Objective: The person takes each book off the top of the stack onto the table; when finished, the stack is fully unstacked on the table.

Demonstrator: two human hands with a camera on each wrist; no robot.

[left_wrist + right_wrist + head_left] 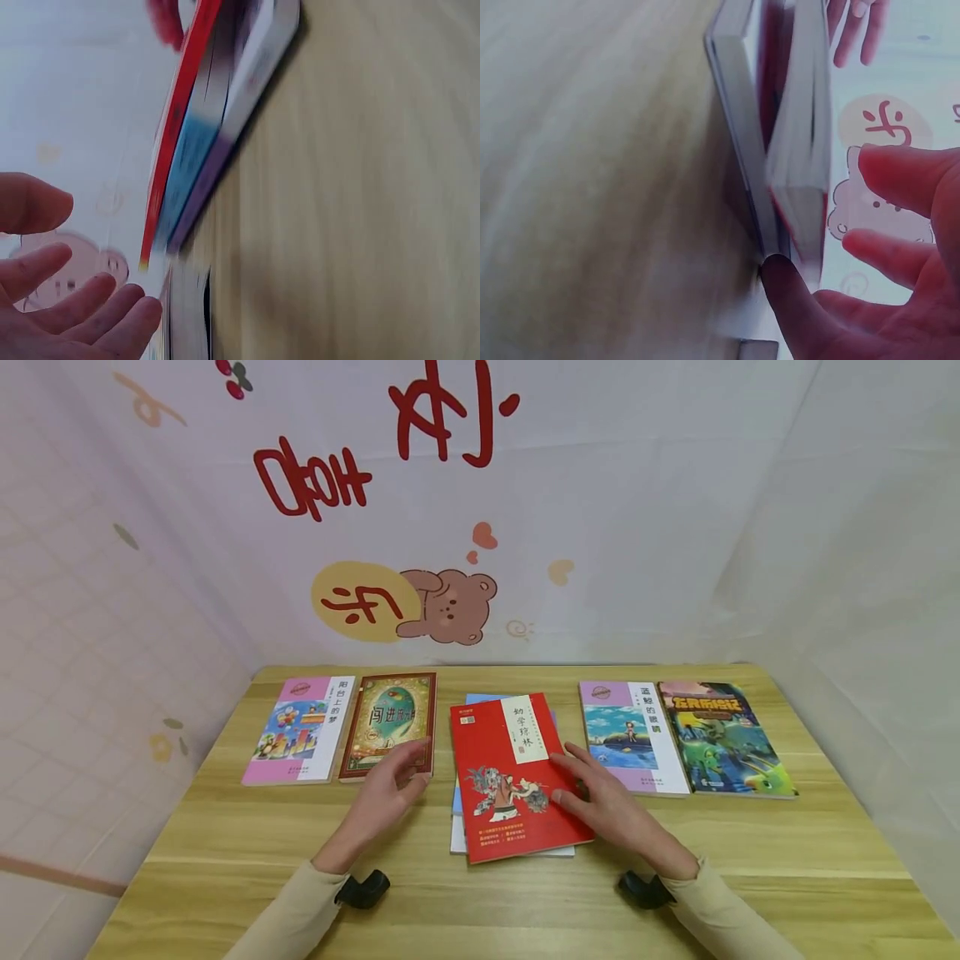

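Note:
A red book [491,777] lies slightly askew on top of a small stack, covering most of a blue book [459,797] and a white-and-purple one under it. In the left wrist view the red spine [176,127], blue spine and purple spine show one over another. My right hand [603,797] is at the stack's right side with fingers spread, fingertips over the red cover's edge. One finger reaches the lower book's edge in the right wrist view. On the other side, my left hand [386,789] hovers apart from the stack, fingers loosely bent, overlapping a green-and-gold book [390,714].
A pink-edged book [303,731] lies at the far left. On the right are another pink-edged book [626,735] with a sea picture and a dinosaur book [723,739]. Behind the wooden table [510,910] hangs a white cloth [637,527] with a bear print.

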